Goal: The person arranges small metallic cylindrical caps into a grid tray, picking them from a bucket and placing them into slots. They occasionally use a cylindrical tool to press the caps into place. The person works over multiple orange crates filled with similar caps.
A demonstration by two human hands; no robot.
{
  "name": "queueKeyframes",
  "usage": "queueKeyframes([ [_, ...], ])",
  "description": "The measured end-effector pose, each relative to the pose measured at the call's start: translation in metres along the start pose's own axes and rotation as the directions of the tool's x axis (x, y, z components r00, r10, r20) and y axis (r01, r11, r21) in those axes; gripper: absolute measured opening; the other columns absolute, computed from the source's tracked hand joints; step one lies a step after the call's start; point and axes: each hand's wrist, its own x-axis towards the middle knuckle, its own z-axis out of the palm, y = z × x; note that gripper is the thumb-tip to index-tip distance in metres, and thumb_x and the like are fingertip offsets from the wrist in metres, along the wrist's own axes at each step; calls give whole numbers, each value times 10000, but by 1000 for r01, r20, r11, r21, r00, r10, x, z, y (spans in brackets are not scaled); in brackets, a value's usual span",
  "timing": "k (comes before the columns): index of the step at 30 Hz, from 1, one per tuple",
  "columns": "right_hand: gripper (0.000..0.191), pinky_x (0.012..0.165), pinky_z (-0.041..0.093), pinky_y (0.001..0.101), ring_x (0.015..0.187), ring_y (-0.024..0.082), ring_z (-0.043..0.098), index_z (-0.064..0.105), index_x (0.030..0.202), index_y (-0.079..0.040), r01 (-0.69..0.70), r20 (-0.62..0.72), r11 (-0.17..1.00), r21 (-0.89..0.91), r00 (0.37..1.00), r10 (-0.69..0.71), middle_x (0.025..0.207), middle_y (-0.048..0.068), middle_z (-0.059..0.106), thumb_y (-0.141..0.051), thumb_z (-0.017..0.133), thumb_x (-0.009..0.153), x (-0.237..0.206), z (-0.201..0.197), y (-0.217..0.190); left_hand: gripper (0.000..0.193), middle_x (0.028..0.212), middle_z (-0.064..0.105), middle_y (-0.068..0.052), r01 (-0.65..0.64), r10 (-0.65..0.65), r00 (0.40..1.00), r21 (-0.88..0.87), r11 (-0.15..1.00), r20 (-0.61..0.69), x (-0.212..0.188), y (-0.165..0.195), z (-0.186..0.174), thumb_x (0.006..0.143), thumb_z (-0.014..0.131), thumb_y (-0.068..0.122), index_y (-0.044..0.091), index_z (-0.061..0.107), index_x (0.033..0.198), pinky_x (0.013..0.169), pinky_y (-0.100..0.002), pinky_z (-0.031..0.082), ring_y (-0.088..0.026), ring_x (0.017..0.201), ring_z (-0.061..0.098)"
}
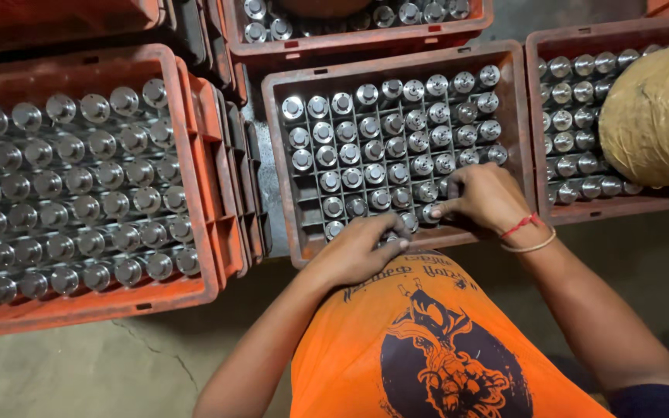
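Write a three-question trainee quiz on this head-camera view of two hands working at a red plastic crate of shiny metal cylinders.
1. True or false: the left hand and right hand both rest at the near edge of the middle red plastic crate.
2. Which wrist wears the red and pale thread bands? A left, B right.
3. Fill in: the shiny metal cylinders stand upright in a ____ of dividers.

Key: 1 true; 2 B; 3 grid.
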Motion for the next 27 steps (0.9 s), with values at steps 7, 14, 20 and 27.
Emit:
queueKeyframes([
  [7,313,759,550,317,835,204,703,746,984,-12,551,-348,669,499,834,-428,918,104,736,-219,854,776,-42,28,-15,243,899,649,-63,190,-213,975,-276,942,-56,7,-12,13,996,652,278,62,551,1043,703,-334,514,-149,814,599],
  [14,169,784,564,278,848,129,720,798,1001,-31,348,-210,491,798,926,-315,923,57,777,-84,788,841,-35,51,-7,242,778,572,-59,260,-268,961,-533,805,64,14,-19,21,1019,627,269,74,487,1035,581,-282,451,-102,680,545],
  [20,143,774,581,306,882,194,743,781,1025,-50,455,-563,788,415,809,-171,1004,92,761,-56,779,882,-14,37,8,220,858,648,-147,80,-83,997,-146,986,-11,2,-8,12,1089,504,217,16,581,1045,725,-415,501,-290,781,635],
  [27,201,752,545,406,856,340,686,757,1001,-18,534,-590,845,11,686,-426,950,138,713,-18,756,800,-22,46,-4,165,858,689,-113,176,-176,984,-176,969,19,1,-6,7,917,598,158,29,632,1015,740,-381,541,-243,793,666],
])
